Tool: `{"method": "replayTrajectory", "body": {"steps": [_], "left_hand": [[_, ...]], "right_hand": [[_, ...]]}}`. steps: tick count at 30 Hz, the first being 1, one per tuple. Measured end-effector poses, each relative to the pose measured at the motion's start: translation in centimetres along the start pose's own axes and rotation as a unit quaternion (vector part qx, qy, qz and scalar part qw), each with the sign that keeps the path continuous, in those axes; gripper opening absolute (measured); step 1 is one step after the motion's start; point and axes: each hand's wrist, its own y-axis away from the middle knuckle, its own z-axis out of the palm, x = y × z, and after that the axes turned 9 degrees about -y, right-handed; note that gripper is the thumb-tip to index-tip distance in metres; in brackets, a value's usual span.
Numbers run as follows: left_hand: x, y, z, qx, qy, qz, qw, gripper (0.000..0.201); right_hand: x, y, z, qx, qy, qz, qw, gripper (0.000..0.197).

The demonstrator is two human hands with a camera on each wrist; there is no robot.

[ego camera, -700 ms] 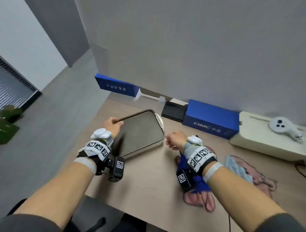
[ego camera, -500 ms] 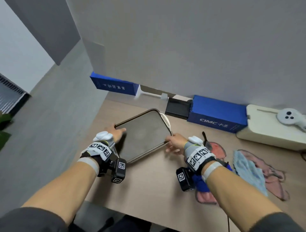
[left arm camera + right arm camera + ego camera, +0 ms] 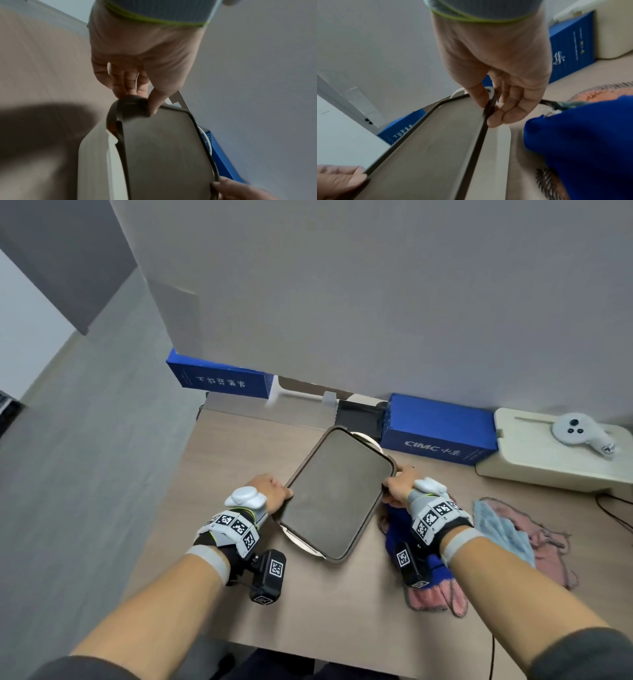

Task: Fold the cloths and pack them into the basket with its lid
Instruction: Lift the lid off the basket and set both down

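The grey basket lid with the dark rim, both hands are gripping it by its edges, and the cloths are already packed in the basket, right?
Not quite. Both hands do grip the grey lid with the dark rim, left hand and right hand on opposite edges. But the cloths are not packed: the head view shows the blue cloth, light blue cloth and pink cloths lying unfolded on the wooden table, right of the basket.

Soft, even indoor light, moderately bright, no glare. Head view sharp in the middle, wide-angle bending at edges. Both wrist views blurred and soft; a broad dark shadow lies on the table in the left wrist view.
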Motion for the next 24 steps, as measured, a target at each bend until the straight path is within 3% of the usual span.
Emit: {"method": "replayTrajectory", "body": {"steps": [4, 6, 8, 11, 15, 18, 21, 24], "left_hand": [[1.1, 0.1, -0.1, 0.013, 0.063, 0.033, 0.997, 0.017], [2.0, 0.3, -0.7, -0.01, 0.145, 0.05, 0.988, 0.015], [2.2, 0.6, -1.8, -0.037, 0.229, 0.054, 0.971, 0.026], [0.8, 0.1, -3.8, -0.01, 0.305, 0.055, 0.951, 0.052], [-2.2, 0.0, -6.4, 0.062, 0.369, 0.074, 0.924, 0.021], [-7.4, -1.9, -7.7, 0.159, 0.382, -0.011, 0.91, 0.044], [-14.1, -5.8, -6.7, 0.202, 0.374, -0.094, 0.9, 0.072], [-13.5, -2.5, -7.5, 0.209, 0.313, -0.166, 0.911, 0.062]], "right_hand": [[0.6, -2.0, -1.3, 0.035, 0.004, -0.062, 0.997, 0.041], [-1.3, 0.0, -2.0, 0.042, -0.014, -0.094, 0.995, 0.039], [-4.4, 2.9, -2.0, 0.018, -0.068, -0.118, 0.991, 0.023], [-8.0, 4.4, -0.5, -0.031, -0.115, -0.174, 0.977, 0.023], [-9.9, 4.3, 1.7, -0.101, -0.176, -0.176, 0.963, 0.016], [-8.9, 2.5, 2.3, -0.007, -0.094, -0.148, 0.985, 0.023], [-6.7, 1.6, 2.5, 0.127, 0.088, -0.052, 0.987, 0.055], [-5.4, 1.7, 2.4, 0.182, 0.128, 0.002, 0.975, 0.067]]}}
